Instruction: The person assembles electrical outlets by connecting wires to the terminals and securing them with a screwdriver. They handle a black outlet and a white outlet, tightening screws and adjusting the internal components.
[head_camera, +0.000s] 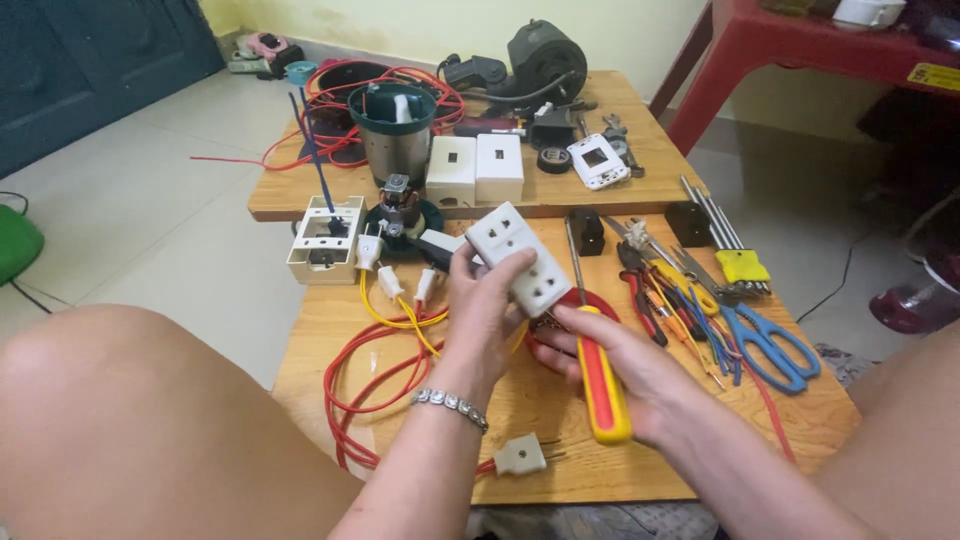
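Observation:
My left hand (482, 310) grips a white double wall socket (520, 258), held tilted above the near wooden table (560, 465). My right hand (625, 370) holds a screwdriver with a yellow and red handle (600, 385); its shaft points up behind the socket. Red wire (365, 395) and yellow wire (400, 318) loop on the table under my left wrist, which wears a silver bracelet (450, 405). A small white plug (520, 455) lies near the front edge.
Pliers, small screwdrivers and blue scissors (770, 345) lie at the right. A white junction box (325, 238) sits at the table's left corner. The far table (620, 100) carries a green-rimmed metal pot (392, 130), white socket boxes (475, 168) and a black motor (545, 55). A red table (800, 50) stands behind.

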